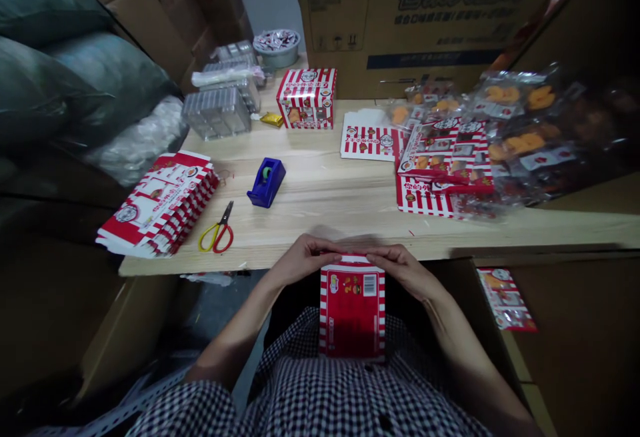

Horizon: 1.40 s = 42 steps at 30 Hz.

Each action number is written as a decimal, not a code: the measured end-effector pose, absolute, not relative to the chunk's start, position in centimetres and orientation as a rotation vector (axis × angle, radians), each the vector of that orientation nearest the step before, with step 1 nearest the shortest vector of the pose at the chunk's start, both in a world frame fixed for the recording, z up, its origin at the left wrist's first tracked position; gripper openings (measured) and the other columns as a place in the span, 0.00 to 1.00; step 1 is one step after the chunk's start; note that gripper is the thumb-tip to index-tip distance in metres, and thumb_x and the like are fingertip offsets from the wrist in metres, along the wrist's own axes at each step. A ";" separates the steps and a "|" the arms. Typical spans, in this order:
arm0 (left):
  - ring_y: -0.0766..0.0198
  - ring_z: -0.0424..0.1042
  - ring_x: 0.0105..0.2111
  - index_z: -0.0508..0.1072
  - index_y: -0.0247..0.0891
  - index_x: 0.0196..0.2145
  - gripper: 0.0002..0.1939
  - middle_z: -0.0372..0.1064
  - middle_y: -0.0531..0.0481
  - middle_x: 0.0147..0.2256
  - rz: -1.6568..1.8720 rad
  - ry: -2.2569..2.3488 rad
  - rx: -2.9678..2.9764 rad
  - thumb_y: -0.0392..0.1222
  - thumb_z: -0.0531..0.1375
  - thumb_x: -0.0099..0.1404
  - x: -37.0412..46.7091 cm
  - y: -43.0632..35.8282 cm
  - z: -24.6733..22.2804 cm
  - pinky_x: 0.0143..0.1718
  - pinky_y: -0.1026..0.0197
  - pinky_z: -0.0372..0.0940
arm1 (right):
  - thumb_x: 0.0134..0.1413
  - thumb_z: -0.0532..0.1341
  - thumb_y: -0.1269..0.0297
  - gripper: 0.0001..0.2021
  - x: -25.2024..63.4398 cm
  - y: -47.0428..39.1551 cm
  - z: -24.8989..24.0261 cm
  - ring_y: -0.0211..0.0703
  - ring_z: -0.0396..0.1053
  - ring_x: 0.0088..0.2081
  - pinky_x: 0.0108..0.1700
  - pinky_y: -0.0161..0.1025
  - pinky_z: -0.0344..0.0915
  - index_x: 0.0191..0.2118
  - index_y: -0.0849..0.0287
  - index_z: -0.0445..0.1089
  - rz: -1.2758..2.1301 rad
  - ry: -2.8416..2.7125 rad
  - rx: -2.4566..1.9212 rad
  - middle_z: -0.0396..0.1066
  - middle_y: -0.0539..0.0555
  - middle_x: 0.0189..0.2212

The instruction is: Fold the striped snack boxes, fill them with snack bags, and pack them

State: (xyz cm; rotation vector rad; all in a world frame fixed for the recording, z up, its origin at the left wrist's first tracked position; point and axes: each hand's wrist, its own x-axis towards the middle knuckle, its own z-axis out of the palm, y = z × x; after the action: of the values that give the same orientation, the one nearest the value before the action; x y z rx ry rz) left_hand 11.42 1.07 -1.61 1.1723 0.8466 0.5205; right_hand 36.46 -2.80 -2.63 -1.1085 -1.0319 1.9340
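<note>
Between my hands, against my checked shirt at the table's front edge, is a red-and-white striped cardboard box (353, 317) with a barcode on its red face. My left hand (313, 255) grips the box's far left edge, thumb on the near side and fingers behind. At the far right edge, my right hand (393, 260) pinches the box the same way. A white strip shows along the top between the thumbs. Beyond the hands lie a blue tape dispenser (267, 182) and scissors (217, 230) with one yellow and one red handle.
Flat striped cartons (160, 204) are stacked at left. An assembled box (307, 98), clear plastic cases (217, 112) and a round tub (277, 50) stand at the back. Bagged food-shaped pieces (530, 140) and printed packs (450, 150) cover the right. Another pack (506, 298) lies in a carton.
</note>
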 end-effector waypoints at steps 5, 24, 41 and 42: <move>0.61 0.77 0.33 0.82 0.39 0.43 0.13 0.81 0.43 0.37 0.494 0.877 1.248 0.44 0.66 0.61 11.8 1.6 -2.0 0.37 0.60 0.70 | 0.56 0.67 0.54 0.14 37.3 -1.7 -2.8 0.43 0.78 0.41 0.50 0.45 0.71 0.47 0.52 0.79 1.950 -1.174 -1.056 0.81 0.51 0.40; 0.56 0.76 0.48 0.78 0.42 0.51 0.17 0.78 0.44 0.48 0.489 0.755 1.161 0.46 0.62 0.66 10.0 -0.3 -0.8 0.52 0.54 0.68 | 0.60 0.64 0.54 0.16 37.6 -4.1 -2.0 0.50 0.74 0.52 0.59 0.54 0.66 0.52 0.48 0.76 1.873 -1.290 -1.134 0.79 0.52 0.48; 0.60 0.79 0.41 0.81 0.39 0.45 0.12 0.80 0.44 0.42 0.553 0.837 1.204 0.44 0.62 0.67 9.8 -0.7 -0.3 0.48 0.56 0.70 | 0.59 0.65 0.53 0.17 36.7 -3.9 -1.6 0.49 0.75 0.44 0.49 0.47 0.71 0.51 0.51 0.77 1.831 -1.326 -1.143 0.78 0.53 0.46; 0.59 0.79 0.42 0.81 0.40 0.45 0.12 0.80 0.44 0.43 0.567 0.838 1.207 0.43 0.62 0.67 9.7 -0.9 -0.1 0.49 0.55 0.69 | 0.59 0.65 0.52 0.16 36.6 -4.0 -1.5 0.49 0.75 0.45 0.51 0.48 0.70 0.51 0.51 0.77 1.830 -1.324 -1.139 0.78 0.53 0.46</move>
State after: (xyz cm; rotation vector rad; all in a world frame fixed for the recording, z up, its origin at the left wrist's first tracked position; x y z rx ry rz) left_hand 9.68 -0.94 -0.13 1.2069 0.8377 0.5672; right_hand 36.63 -3.98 -1.55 -1.1388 -1.3245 1.8303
